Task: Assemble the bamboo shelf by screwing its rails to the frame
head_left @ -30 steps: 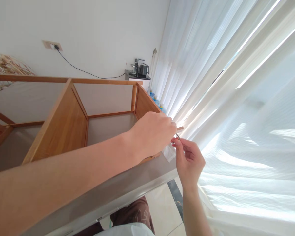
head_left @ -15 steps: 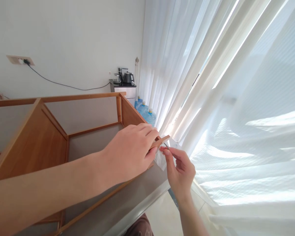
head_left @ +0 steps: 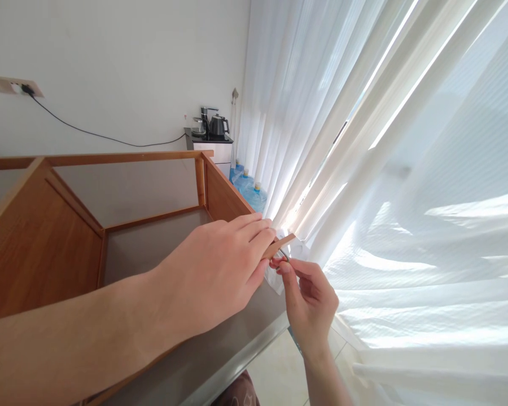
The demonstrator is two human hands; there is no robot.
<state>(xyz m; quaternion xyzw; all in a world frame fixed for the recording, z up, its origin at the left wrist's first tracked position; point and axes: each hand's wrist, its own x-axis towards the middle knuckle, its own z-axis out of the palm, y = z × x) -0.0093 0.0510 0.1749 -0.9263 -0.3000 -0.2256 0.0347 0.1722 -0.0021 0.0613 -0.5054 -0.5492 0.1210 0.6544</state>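
Left hand (head_left: 220, 256) clasped over end of wooden rail (head_left: 281, 244) on brown frame (head_left: 63, 242); right hand (head_left: 311, 304) pinching metal rod (head_left: 284, 254) just beside that end. Rod thin, grey, bent. Beyond frame, blue jugs (head_left: 254, 197) near white curtain (head_left: 406, 254), contents unclear; dark kettle (head_left: 218, 125), clear glass pot (head_left: 198, 127) on cabinet (head_left: 215, 151), insides too small to make out

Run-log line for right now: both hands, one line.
left hand: grips wooden bar | right hand: pinches thin metal rod | rod: beside bar, contact unclear
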